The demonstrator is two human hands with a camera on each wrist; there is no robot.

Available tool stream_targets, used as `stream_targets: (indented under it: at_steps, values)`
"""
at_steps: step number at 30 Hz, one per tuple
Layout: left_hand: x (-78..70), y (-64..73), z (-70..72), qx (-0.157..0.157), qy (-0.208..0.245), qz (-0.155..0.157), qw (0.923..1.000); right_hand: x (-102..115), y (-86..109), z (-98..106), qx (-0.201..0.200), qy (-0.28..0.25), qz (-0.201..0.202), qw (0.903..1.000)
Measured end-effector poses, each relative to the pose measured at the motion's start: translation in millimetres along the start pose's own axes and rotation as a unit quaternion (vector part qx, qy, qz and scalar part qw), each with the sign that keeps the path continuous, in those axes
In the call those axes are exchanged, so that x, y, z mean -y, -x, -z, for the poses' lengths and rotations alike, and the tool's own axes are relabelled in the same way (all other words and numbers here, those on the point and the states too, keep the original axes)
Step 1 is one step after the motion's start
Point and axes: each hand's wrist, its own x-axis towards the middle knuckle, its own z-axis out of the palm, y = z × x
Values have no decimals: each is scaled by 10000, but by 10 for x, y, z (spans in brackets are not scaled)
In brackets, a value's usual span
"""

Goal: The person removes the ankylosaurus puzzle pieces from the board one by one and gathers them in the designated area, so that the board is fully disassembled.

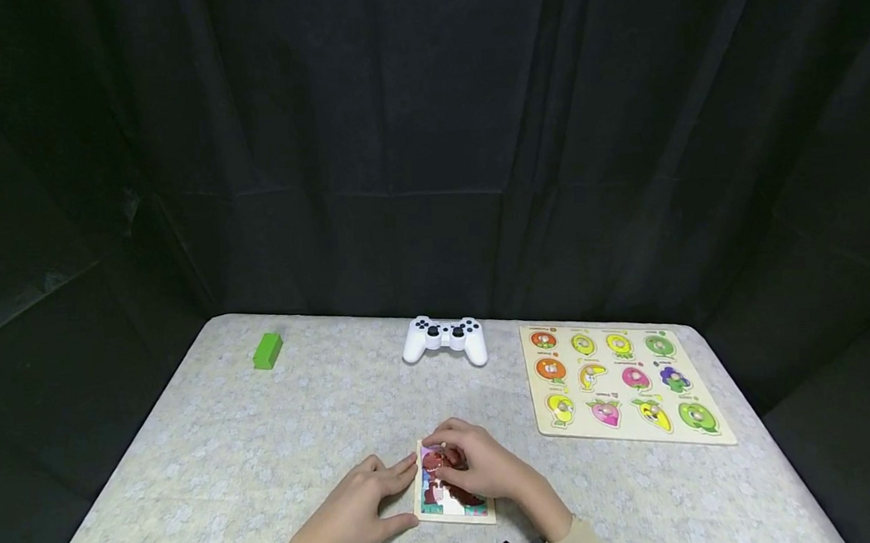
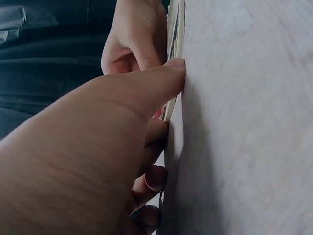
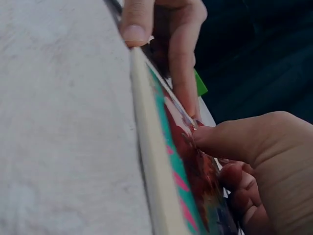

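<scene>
A small wooden jigsaw puzzle (image 1: 456,518) with a pale frame and a reddish-brown animal picture lies flat near the table's front. My left hand (image 1: 358,507) is at its left side, the thumb at the near left corner and straight fingers touching the left edge. Over the picture, my right hand (image 1: 484,459) has its thumb and fingers curled around a brown puzzle piece (image 1: 435,461), partly covered by the fingers. In the right wrist view, the right thumb (image 3: 220,137) touches the picture's surface. The hand hides the picture's upper right.
A white game controller (image 1: 445,337) lies at the back middle. To the right is a large wooden fruit puzzle board (image 1: 621,385) with several knobbed pieces. A green block (image 1: 268,351) stands at the back left. Black cloth (image 1: 427,139) hangs behind the table.
</scene>
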Motion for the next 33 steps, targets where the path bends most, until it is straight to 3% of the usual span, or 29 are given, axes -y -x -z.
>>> stream_targets:
  at_steps: [10,18,33]
  values:
    - [15,29,18,19,-67,-36,10000,13,-50,4,258,-93,-69,9996]
    - [12,8,19,20,-31,-87,10000,-15,-42,21,73,116,1,9999]
    - [3,5,23,-28,25,-70,10000,-9,-52,60,80,410,149,9990]
